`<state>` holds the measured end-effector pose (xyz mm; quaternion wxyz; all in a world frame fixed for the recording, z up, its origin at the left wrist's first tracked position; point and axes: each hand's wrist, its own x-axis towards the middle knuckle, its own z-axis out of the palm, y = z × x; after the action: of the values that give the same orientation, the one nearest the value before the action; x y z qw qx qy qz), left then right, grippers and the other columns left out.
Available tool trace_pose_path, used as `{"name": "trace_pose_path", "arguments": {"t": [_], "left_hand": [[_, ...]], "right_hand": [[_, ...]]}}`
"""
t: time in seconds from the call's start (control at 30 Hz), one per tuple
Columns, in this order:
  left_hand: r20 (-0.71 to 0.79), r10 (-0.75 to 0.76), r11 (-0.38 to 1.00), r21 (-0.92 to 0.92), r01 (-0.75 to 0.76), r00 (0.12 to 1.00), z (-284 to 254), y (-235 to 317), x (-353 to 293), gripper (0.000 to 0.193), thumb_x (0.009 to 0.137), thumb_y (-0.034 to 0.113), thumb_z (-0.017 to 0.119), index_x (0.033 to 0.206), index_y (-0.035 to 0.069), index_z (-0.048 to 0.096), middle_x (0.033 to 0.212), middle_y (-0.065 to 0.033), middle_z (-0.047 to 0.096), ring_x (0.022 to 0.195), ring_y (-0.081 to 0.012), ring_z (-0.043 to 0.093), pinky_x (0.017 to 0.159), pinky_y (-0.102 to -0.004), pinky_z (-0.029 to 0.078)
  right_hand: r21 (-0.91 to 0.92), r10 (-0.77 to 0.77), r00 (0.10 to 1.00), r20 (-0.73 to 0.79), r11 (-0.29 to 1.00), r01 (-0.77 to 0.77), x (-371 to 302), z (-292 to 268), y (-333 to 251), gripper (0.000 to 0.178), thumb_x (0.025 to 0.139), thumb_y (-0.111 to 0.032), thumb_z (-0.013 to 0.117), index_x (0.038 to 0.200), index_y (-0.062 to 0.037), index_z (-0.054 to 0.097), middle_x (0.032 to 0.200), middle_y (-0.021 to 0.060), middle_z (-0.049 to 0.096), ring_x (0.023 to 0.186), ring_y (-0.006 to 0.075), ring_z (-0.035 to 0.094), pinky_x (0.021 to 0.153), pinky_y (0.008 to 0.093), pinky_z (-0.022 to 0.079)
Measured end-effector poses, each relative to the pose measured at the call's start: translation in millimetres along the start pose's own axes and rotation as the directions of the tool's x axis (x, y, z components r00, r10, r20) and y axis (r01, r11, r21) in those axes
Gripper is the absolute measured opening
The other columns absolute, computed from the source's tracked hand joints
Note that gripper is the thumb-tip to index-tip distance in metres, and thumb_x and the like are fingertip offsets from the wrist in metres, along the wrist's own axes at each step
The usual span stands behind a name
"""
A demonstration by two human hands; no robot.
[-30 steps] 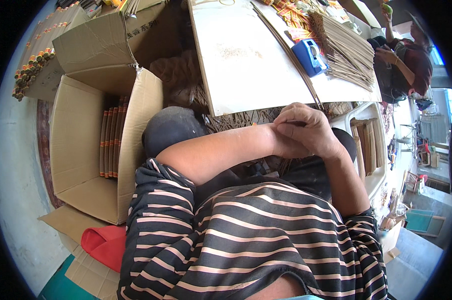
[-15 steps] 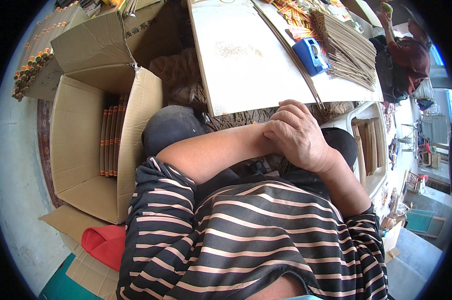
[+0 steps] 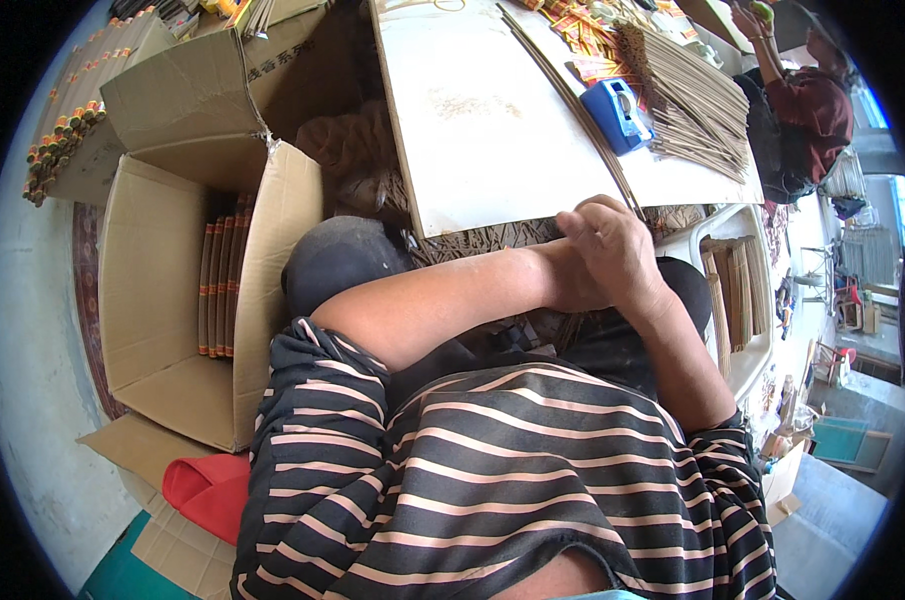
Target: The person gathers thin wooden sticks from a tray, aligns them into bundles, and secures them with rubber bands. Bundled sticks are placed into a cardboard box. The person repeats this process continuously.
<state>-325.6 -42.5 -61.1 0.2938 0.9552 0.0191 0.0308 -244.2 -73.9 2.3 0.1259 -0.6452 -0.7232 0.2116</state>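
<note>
R hand (image 3: 613,255) lies curled over L hand, hidden beneath; can't tell grip. Thin sticks (image 3: 493,240) sit under desk (image 3: 493,130) edge, just beside hands. Risk: sticks snap/spill if pulled blind.

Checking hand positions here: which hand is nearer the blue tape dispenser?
Right. The right hand sits at the board's near edge, just below the blue tape dispenser. The left hand is mostly hidden beneath it, farther back.

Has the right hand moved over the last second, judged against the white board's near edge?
Yes, slightly. The right hand has drifted toward the person's right along the near edge of the white board, staying at that edge.
</note>
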Motion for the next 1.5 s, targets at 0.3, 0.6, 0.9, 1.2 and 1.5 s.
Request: {"name": "trace_pose_path", "arguments": {"t": [0.3, 0.6, 0.9, 1.2, 1.5], "left_hand": [[-0.161, 0.159, 0.968, 0.218, -0.122, 0.974, 9.8, -11.3, -0.2, 0.046, 0.09, 0.03, 0.036, 0.132, 0.011, 0.039, 0.136, -0.0122, 0.039, 0.128, -0.0243, 0.035, 0.109, -0.0384, 0.022], [-0.34, 0.202, 0.916, 0.397, -0.054, 0.919, -14.5, -20.0, -0.8, 0.032, 0.083, 0.012, 0.045, 0.112, 0.003, 0.055, 0.118, -0.0143, 0.055, 0.113, -0.0271, 0.05, 0.099, -0.0409, 0.035], [-0.454, 0.118, 0.951, 0.308, 0.031, 0.883, -25.0, -45.7, 2.5, 0.033, 0.078, 0.013, 0.052, 0.11, 0.003, 0.058, 0.119, -0.0144, 0.055, 0.113, -0.0284, 0.051, 0.1, -0.0426, 0.035], [-0.491, 0.088, 0.952, 0.299, 0.073, 0.867, -32.0, -57.0, 16.7, 0.031, 0.076, 0.013, 0.055, 0.105, 0.001, 0.059, 0.113, -0.0161, 0.058, 0.109, -0.0298, 0.053, 0.098, -0.0422, 0.039], [-0.485, 0.017, 0.945, 0.295, 0.145, 0.874, -28.6, -64.5, 21.8, 0.03, 0.082, 0.015, 0.05, 0.108, 0.004, 0.059, 0.117, -0.0148, 0.057, 0.11, -0.0278, 0.053, 0.1, -0.0426, 0.035]], "right_hand": [[-0.134, 0.005, 0.979, 0.204, 0.991, 0.023, 0.7, 11.7, -19.1, 0.028, 0.086, -0.027, 0.049, 0.097, -0.0055, 0.064, 0.094, 0.0186, 0.062, 0.093, 0.0287, 0.061, 0.078, 0.0378, 0.049], [-0.096, 0.175, 0.923, -0.343, 0.971, -0.22, 8.3, -51.2, 135.6, 0.019, 0.081, -0.018, 0.059, 0.098, -0.0089, 0.062, 0.093, 0.012, 0.063, 0.085, 0.0303, 0.062, 0.076, 0.037, 0.049], [-0.531, 0.264, 0.908, -0.326, 0.743, -0.407, 56.3, -94.0, 266.6, 0.078, 0.072, -0.01, 0.061, 0.14, -0.0068, 0.023, 0.144, 0.0147, 0.027, 0.133, 0.0318, 0.023, 0.109, 0.036, 0.022], [-0.582, 0.21, 0.962, -0.174, 0.766, -0.272, 112.2, -117.0, 300.7, 0.079, 0.072, -0.005, 0.058, 0.14, -0.0123, 0.021, 0.139, 0.0131, 0.033, 0.133, 0.0304, 0.024, 0.109, 0.039, 0.021], [-0.671, 0.026, 0.987, -0.157, 0.731, -0.126, 98.4, -117.5, 302.2, 0.033, 0.077, -0.001, 0.047, 0.108, -0.0105, 0.048, 0.108, 0.0108, 0.051, 0.109, 0.0277, 0.045, 0.092, 0.0368, 0.036]]}}
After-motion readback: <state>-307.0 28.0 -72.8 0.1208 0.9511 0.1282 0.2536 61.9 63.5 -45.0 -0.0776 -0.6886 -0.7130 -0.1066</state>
